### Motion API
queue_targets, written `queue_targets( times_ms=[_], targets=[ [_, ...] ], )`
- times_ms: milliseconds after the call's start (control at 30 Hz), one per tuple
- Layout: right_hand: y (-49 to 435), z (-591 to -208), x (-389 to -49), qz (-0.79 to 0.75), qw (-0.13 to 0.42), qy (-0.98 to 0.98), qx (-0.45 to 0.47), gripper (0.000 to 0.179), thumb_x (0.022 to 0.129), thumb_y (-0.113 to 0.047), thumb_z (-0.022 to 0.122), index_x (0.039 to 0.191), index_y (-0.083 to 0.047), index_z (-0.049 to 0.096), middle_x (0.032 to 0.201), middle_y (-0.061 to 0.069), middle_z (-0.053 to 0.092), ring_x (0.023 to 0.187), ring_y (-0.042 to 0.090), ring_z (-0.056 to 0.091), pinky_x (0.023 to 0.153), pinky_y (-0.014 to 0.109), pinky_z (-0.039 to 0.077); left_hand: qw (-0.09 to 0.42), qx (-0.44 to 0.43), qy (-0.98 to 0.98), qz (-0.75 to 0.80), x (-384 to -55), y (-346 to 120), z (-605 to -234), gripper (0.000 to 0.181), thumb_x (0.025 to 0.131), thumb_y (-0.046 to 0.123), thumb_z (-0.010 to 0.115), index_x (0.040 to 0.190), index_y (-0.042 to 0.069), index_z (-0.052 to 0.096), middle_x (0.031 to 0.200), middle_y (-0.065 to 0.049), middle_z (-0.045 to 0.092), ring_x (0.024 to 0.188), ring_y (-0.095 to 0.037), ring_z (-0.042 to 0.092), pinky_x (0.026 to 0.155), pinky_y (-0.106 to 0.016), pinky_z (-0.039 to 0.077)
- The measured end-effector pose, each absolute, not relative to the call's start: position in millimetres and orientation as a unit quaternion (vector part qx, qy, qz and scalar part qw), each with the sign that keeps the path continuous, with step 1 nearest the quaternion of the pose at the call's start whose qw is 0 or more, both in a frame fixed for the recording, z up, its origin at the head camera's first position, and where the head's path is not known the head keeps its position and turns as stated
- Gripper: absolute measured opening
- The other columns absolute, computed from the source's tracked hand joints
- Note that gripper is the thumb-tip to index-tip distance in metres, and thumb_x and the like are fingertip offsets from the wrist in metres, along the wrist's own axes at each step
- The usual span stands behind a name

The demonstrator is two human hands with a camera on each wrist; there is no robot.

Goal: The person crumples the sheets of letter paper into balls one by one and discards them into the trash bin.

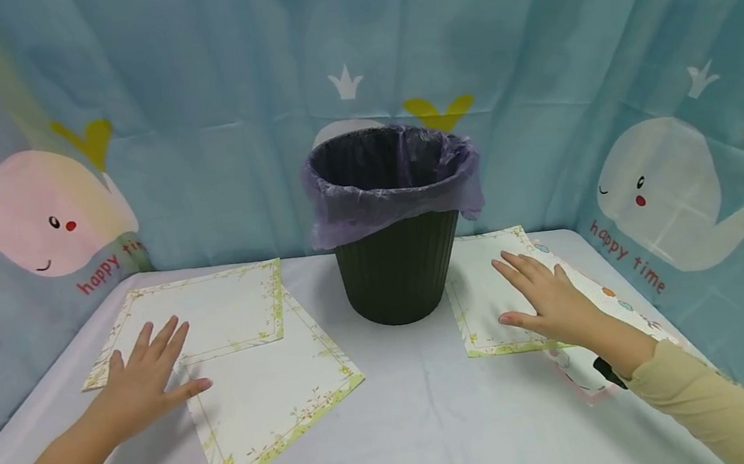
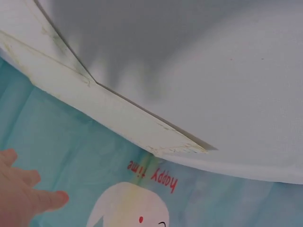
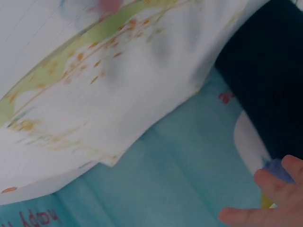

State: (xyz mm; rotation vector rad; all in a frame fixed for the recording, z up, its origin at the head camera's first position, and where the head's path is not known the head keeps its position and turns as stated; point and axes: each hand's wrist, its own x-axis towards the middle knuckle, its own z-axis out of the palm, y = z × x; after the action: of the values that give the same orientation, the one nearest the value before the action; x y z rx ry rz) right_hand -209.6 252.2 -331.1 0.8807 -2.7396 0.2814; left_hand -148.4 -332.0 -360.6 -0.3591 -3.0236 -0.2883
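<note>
My left hand [image 1: 145, 380] hovers palm down with fingers spread, overlapping two bordered sheets of paper in the head view. One sheet [image 1: 217, 309] lies at the back left and partly covers a second sheet [image 1: 274, 401], which is turned at an angle. On the right, my right hand [image 1: 552, 300] is also spread and holds nothing. It overlaps another bordered sheet [image 1: 482, 303], under which a sheet with coloured drawings [image 1: 625, 304] shows along the right. In the right wrist view, the fingers [image 3: 270, 187] are stretched near the dark bin.
A dark ribbed bin [image 1: 396, 267] lined with a purple plastic bag [image 1: 377, 212] stands at the back centre of the white table [image 1: 426, 423]. Blue curtains [image 1: 217, 180] printed with whales rise along the back and both sides.
</note>
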Motion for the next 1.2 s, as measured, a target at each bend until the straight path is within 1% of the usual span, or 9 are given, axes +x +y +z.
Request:
queue_targets(
  times_ms=[133,233,367,433,567,700,833,1000,1200],
  targets=[
    [236.7,-335.5,-206.0,0.114,0.134,-0.922,0.346,0.080,0.091,-0.051,0.061,0.148,-0.002,0.034,0.150,0.021,0.033,0.133,0.043,0.035,0.093,0.074,0.031,0.031,-0.148,-0.983,-0.101,-145.1,-326.5,-364.2,0.104,0.086,0.054,0.066,0.156,0.005,0.007,0.159,-0.021,0.006,0.143,-0.046,-0.005,0.095,-0.080,0.006],
    [222.5,-339.2,-203.8,0.139,0.123,-0.907,0.377,0.081,0.091,-0.051,0.062,0.146,0.001,0.035,0.148,0.022,0.036,0.131,0.042,0.039,0.096,0.066,0.036,0.019,-0.175,-0.979,-0.105,-144.8,-323.7,-369.0,0.108,0.083,0.053,0.070,0.156,0.008,0.005,0.160,-0.020,0.007,0.141,-0.049,0.007,0.092,-0.080,0.017],
    [198.4,-342.9,-199.6,0.194,0.062,-0.896,0.395,0.081,0.088,-0.041,0.070,0.147,0.001,0.034,0.150,0.021,0.035,0.133,0.041,0.037,0.102,0.057,0.036,-0.014,-0.209,-0.968,-0.140,-144.4,-320.7,-377.4,0.114,0.076,0.052,0.076,0.157,0.013,0.006,0.156,-0.024,0.013,0.134,-0.055,0.022,0.086,-0.076,0.032],
    [184.3,-343.8,-197.9,0.222,0.014,-0.892,0.394,0.082,0.087,-0.037,0.073,0.149,-0.001,0.031,0.152,0.020,0.031,0.136,0.039,0.033,0.104,0.056,0.035,-0.028,-0.225,-0.961,-0.157,-144.0,-319.8,-381.1,0.115,0.072,0.053,0.077,0.157,0.017,0.009,0.155,-0.025,0.016,0.132,-0.057,0.024,0.084,-0.074,0.036],
    [153.2,-344.1,-197.9,0.259,-0.075,-0.877,0.398,0.090,0.085,-0.037,0.075,0.153,-0.007,0.025,0.158,0.015,0.020,0.141,0.037,0.026,0.106,0.056,0.032,-0.037,-0.266,-0.951,-0.154,-143.4,-317.7,-386.5,0.114,0.066,0.056,0.078,0.157,0.025,0.015,0.157,-0.020,0.015,0.131,-0.059,0.023,0.081,-0.077,0.035],
    [124.3,-343.2,-201.4,0.272,-0.122,-0.862,0.411,0.097,0.083,-0.034,0.078,0.155,-0.009,0.019,0.160,0.013,0.014,0.144,0.033,0.019,0.109,0.054,0.030,-0.025,-0.279,-0.950,-0.135,-144.3,-312.8,-386.0,0.110,0.069,0.059,0.074,0.157,0.027,0.016,0.158,-0.018,0.015,0.131,-0.060,0.023,0.079,-0.079,0.033],
    [98.4,-344.9,-210.4,0.289,-0.144,-0.854,0.407,0.102,0.082,-0.030,0.079,0.156,-0.009,0.013,0.161,0.011,0.009,0.146,0.030,0.012,0.112,0.051,0.026,-0.009,-0.240,-0.963,-0.122,-151.1,-308.9,-381.2,0.104,0.076,0.060,0.070,0.156,0.020,0.017,0.155,-0.023,0.018,0.132,-0.059,0.022,0.082,-0.080,0.031],
    [63.6,-352.9,-226.3,0.317,-0.166,-0.848,0.391,0.104,0.084,-0.027,0.078,0.156,-0.009,0.005,0.162,0.012,0.002,0.147,0.026,0.005,0.115,0.048,0.019,-0.031,-0.165,-0.976,-0.138,-163.4,-311.1,-377.4,0.099,0.085,0.055,0.066,0.156,0.011,0.012,0.154,-0.028,0.014,0.134,-0.058,0.016,0.085,-0.083,0.023],
    [18.0,-356.7,-240.8,0.317,-0.169,-0.857,0.370,0.104,0.086,-0.032,0.076,0.157,-0.014,0.003,0.162,0.005,0.000,0.148,0.018,0.001,0.117,0.041,0.015,-0.015,-0.138,-0.980,-0.141,-179.2,-322.7,-375.5,0.092,0.094,0.049,0.059,0.155,0.007,0.005,0.152,-0.033,0.015,0.133,-0.060,0.016,0.089,-0.081,0.022]
  ],
)
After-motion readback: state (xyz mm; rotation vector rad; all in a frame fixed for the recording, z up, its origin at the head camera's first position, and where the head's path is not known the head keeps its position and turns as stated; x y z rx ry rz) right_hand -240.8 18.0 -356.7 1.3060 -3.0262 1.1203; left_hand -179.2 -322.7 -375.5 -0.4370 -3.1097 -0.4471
